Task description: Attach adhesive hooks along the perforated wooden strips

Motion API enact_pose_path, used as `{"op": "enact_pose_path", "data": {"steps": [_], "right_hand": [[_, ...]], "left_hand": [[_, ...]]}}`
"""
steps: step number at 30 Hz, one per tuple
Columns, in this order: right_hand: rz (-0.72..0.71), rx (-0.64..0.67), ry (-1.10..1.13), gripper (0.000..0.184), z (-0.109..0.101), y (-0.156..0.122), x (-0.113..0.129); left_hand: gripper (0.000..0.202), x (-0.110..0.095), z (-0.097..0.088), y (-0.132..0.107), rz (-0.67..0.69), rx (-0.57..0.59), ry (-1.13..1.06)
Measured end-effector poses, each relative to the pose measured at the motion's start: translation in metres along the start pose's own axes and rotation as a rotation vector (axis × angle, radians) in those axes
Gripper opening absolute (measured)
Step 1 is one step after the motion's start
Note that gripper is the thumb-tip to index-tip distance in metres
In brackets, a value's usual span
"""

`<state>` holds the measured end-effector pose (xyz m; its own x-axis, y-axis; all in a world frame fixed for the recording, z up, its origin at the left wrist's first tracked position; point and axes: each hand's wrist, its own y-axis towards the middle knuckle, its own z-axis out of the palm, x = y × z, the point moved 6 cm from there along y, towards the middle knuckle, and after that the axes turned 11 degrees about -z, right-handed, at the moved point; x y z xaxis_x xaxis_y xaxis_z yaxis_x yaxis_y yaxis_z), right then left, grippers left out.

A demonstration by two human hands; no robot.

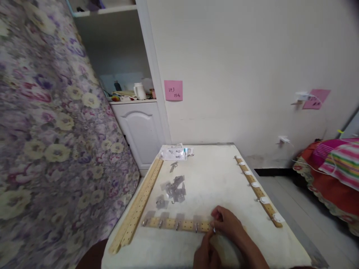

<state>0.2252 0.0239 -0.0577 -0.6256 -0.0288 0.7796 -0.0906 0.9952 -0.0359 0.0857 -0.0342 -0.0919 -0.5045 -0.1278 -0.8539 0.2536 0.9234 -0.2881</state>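
My right hand (228, 223) is closed in a pinch at the right part of a perforated wooden strip (187, 225) lying crosswise near me. Just below it my left hand (206, 252) is closed, its fingertips meeting the right hand's at a small metal hook (214, 230) on a clear pad. Which fingers bear on the hook is partly hidden. Several more clear-backed hooks (177, 225) hang in a row along the strip to the left. Beyond it lies a loose pile of clear adhesive hooks (175, 189), with a single one (161, 202) closer to me.
Two long perforated wooden strips (141, 203) run along the table's left side. Another strip (259, 192) with white round hooks lines the right. Packaging (174, 153) sits at the table's far edge, near the wall. A floral curtain (56, 130) hangs at left; a bed (331, 175) stands right.
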Motion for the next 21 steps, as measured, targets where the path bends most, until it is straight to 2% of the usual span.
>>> {"op": "enact_pose_path", "data": {"steps": [6,15,21], "right_hand": [[-0.053,-0.091,0.047,0.026,-0.004,-0.008,0.004],[-0.196,-0.22,0.074,0.015,-0.013,-0.01,0.01],[-0.217,-0.277,0.018,0.013,-0.023,-0.013,0.016]], "left_hand": [[0.055,0.003,0.002,0.002,0.009,-0.022,-0.032],[0.058,0.018,0.001,0.01,-0.004,-0.055,-0.077],[0.053,0.009,-0.003,0.002,-0.001,-0.034,-0.079]]}}
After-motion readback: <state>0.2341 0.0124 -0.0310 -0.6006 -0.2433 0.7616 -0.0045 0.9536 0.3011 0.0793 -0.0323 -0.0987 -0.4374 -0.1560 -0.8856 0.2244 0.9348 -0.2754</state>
